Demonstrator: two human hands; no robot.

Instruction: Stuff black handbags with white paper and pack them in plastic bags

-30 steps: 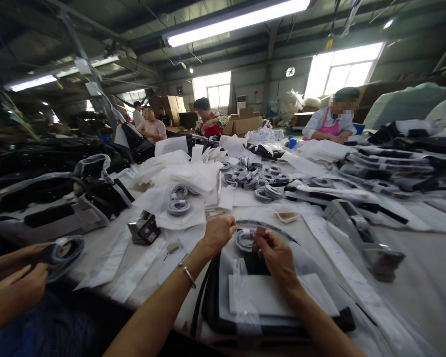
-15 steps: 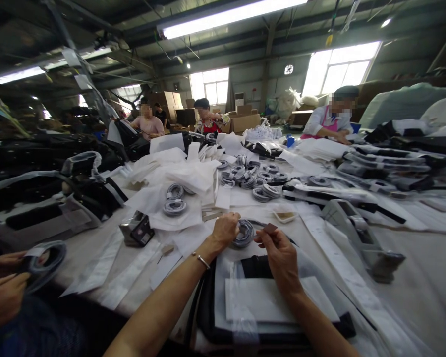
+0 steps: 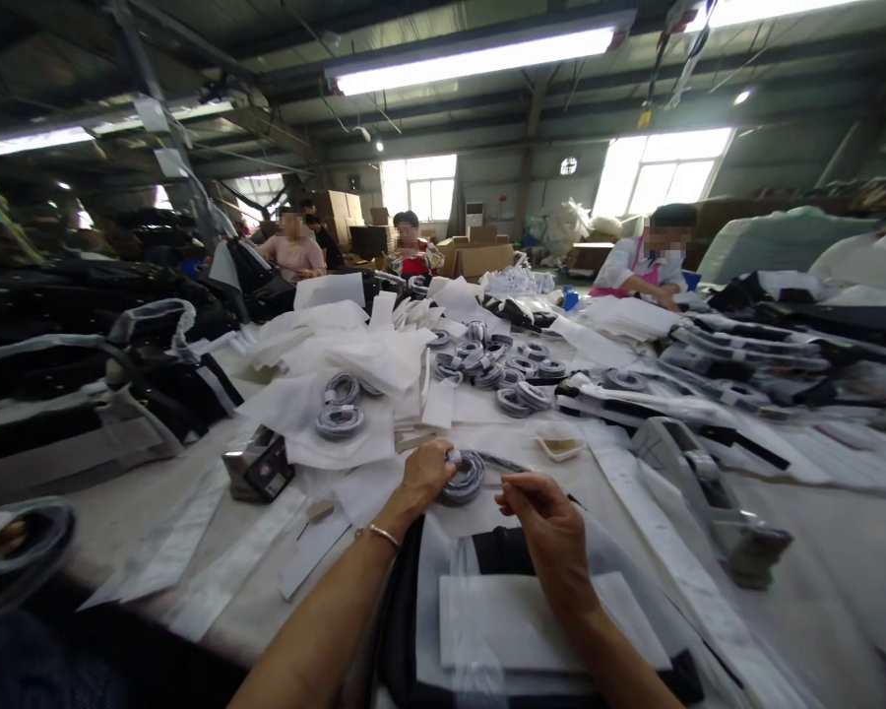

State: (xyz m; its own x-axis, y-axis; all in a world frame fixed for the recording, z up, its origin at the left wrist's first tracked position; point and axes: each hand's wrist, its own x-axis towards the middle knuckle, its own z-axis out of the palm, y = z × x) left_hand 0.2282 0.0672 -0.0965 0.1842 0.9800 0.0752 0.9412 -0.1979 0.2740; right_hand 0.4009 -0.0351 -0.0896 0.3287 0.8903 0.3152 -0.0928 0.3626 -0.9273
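My left hand (image 3: 426, 480) is closed on the edge of a coiled grey strap (image 3: 467, 481) wrapped in clear plastic, with a loose tail running off to the right. My right hand (image 3: 546, 522) is just right of the coil, its thumb and fingertips pinched together; whatever lies between them is hidden. Below both hands lies a black bag (image 3: 397, 630), covered by translucent sheeting, with a white rectangular packet (image 3: 513, 615) on top. My right wrist crosses over this packet.
A grey tape dispenser (image 3: 709, 502) stands at right, near a small shallow tray (image 3: 559, 448). More coiled straps (image 3: 487, 364) and white sheets (image 3: 325, 345) are piled ahead. At left are a dark box (image 3: 260, 465) and a neighbour's coil (image 3: 26, 551). Several people work beyond.
The small brown piece seen in my right fingertips is now out of sight, and that hand has turned. The camera view has tilted up slightly. The neighbour's coil has moved left.
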